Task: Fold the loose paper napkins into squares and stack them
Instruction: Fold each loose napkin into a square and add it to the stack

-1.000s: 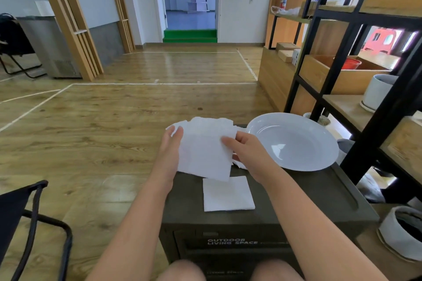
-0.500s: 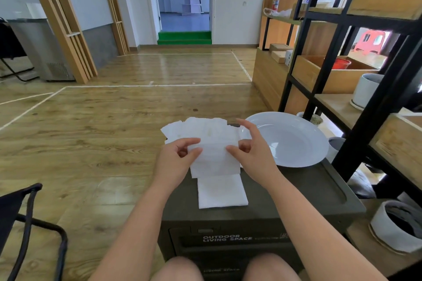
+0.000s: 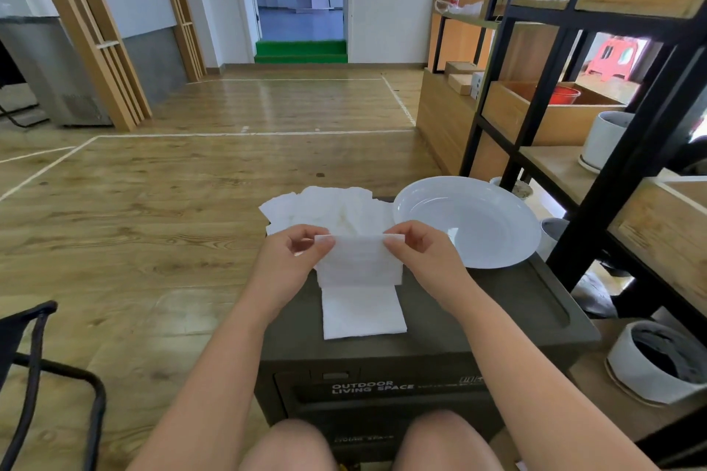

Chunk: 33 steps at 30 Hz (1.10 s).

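I hold a white paper napkin [image 3: 359, 260] folded over, above the dark box lid [image 3: 478, 314]. My left hand [image 3: 287, 260] pinches its top left corner and my right hand [image 3: 421, 256] pinches its top right corner. A folded square napkin [image 3: 361, 314] lies flat on the lid just below the held one. Behind my hands a loose pile of unfolded napkins [image 3: 325, 206] rests at the lid's far edge.
A large white plate [image 3: 478, 222] sits on the box's right side. A black-framed wooden shelf [image 3: 597, 149] with white pots stands close on the right. A black chair frame [image 3: 34, 375] is at the lower left. A wood floor lies beyond the box.
The napkin went from an open sheet to a narrower folded piece. Both hands moved to its top corners and brought it down over the folded square.
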Available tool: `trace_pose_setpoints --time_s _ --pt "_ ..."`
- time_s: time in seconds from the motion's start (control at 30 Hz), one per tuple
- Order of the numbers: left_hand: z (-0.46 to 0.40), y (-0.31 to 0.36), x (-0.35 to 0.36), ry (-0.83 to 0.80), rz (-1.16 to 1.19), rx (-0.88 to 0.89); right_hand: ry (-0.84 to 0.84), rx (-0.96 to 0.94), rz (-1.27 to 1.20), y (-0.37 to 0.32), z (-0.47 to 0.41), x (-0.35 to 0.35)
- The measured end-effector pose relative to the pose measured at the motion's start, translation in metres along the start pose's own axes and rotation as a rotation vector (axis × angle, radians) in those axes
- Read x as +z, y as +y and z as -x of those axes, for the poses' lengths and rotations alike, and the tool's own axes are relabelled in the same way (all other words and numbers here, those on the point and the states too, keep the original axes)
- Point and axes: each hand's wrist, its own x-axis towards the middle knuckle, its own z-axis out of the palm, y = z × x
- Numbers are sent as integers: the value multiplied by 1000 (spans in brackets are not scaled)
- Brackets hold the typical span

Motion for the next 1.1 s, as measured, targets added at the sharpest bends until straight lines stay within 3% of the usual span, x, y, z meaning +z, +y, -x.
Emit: trace_pose_setpoints --time_s 0.1,0.23,0.33,0.47,0.87,1.1 --pt "1 -11 7 -68 -1 -111 47 121 -100 10 0 7" --pt "5 -28 20 0 -10 -252 86 263 -1 31 -2 20" --pt "8 -38 29 47 -2 -335 101 286 125 46 0 27" --pt "11 -47 31 -22 -47 -427 161 289 214 55 2 35" --pt "16 -53 32 82 -471 -255 183 202 554 59 9 38" --pt "21 -51 38 134 -557 -241 175 173 655 59 14 40"
